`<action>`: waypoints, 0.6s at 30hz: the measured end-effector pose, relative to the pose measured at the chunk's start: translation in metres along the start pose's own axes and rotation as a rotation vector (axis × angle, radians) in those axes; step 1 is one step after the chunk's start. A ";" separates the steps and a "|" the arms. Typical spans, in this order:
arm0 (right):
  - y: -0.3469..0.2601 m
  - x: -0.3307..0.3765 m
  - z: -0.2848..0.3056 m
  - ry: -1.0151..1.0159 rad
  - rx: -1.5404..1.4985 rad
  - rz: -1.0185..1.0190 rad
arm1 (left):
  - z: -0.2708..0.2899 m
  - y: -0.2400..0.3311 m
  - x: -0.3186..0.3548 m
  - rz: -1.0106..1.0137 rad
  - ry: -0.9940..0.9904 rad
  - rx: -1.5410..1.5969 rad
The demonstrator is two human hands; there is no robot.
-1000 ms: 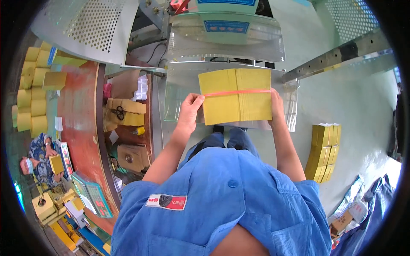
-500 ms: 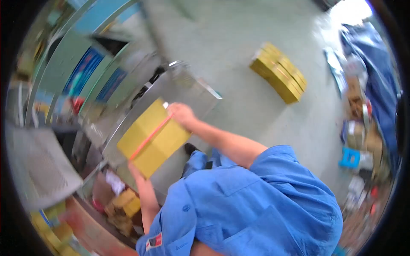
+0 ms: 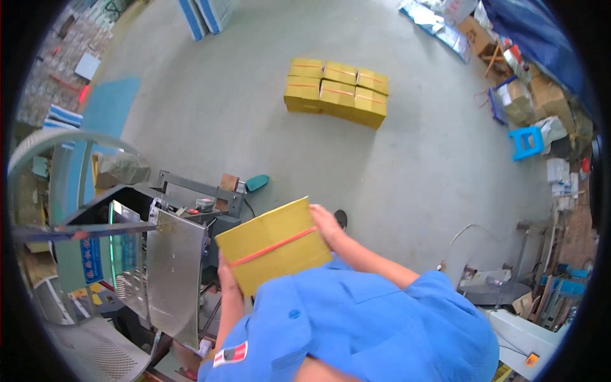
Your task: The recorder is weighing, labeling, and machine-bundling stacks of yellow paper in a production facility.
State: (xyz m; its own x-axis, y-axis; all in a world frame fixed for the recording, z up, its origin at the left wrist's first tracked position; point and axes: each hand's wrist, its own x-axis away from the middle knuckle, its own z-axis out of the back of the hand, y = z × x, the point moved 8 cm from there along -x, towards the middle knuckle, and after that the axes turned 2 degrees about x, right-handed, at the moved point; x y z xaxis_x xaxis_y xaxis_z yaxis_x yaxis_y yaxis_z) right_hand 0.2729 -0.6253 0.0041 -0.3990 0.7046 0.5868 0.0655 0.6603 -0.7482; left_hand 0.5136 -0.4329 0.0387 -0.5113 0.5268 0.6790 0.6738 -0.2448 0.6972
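A yellow cardboard box (image 3: 270, 226) with an orange-red strap across its top is held level in front of my chest. My left hand (image 3: 227, 275) presses on its left side, fingers mostly hidden behind the edge. On the right side my right hand (image 3: 323, 224) grips it, its fingers running down the far side out of sight. Farther ahead on the floor stands a block of several like yellow boxes (image 3: 337, 95), set in rows side by side, each with a similar strap.
At my left is a machine with a metal plate (image 3: 175, 274) and a dark frame (image 3: 203, 191). A blue stool (image 3: 526, 142) and cartons (image 3: 550, 95) line the right side. White-and-blue panels (image 3: 205, 16) stand far ahead. A grey-white bench (image 3: 525, 340) is at the lower right.
My body has turned rightward, away from the metal plate. The strapped box has come off that plate and now sits between both hands, closer to my chest. The boxes on the floor appear more directly ahead.
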 end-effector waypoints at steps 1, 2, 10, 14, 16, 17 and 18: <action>-0.003 0.004 0.031 0.066 0.001 0.036 | -0.022 -0.010 -0.002 0.031 0.022 -0.096; -0.012 0.012 0.051 0.100 -0.092 -0.039 | -0.053 -0.012 0.001 0.057 0.007 -0.155; -0.085 -0.057 0.169 0.276 -0.187 -0.127 | -0.260 0.003 -0.055 0.084 -0.182 -0.262; -0.115 -0.121 0.186 0.291 -0.220 -0.121 | -0.310 0.014 -0.116 0.118 -0.217 -0.230; -0.138 -0.158 0.184 0.265 -0.247 -0.123 | -0.331 0.023 -0.157 0.140 -0.196 -0.267; -0.149 -0.176 0.185 0.271 -0.284 -0.143 | -0.344 0.022 -0.182 0.194 -0.250 -0.253; -0.161 -0.197 0.184 0.275 -0.319 -0.162 | -0.361 0.025 -0.206 0.245 -0.303 -0.236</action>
State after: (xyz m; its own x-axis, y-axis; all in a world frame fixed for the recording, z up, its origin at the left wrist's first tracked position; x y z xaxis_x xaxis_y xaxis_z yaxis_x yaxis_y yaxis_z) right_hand 0.1730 -0.9183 -0.0475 -0.1722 0.5999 0.7814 0.3183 0.7845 -0.5321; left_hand 0.4430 -0.8408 -0.0008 -0.1488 0.6357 0.7574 0.5974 -0.5526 0.5812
